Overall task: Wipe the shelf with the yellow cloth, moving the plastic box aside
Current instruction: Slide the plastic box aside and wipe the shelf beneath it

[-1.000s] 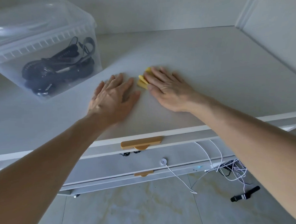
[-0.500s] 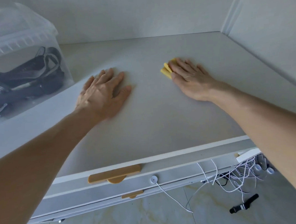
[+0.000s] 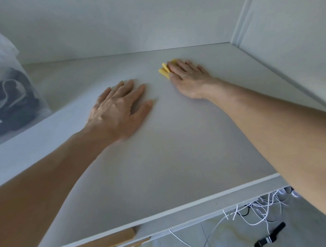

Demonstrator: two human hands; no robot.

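Observation:
The yellow cloth lies folded on the pale shelf, mostly hidden under my right hand, which presses flat on it toward the back of the shelf. Only the cloth's left edge shows past my fingers. My left hand rests flat on the bare shelf, fingers spread, holding nothing, a hand's width left and nearer than the cloth. The clear plastic box with black cables inside stands at the far left, partly cut off by the frame and apart from both hands.
The back wall and right side wall close in the shelf. Wooden drawer handles sit below its front edge. White cables and a black strap lie on the tiled floor at lower right.
My right hand has slid the cloth to the right and further back along the shelf. My view has swung right, so the box sits nearer the left edge. The left hand stays flat.

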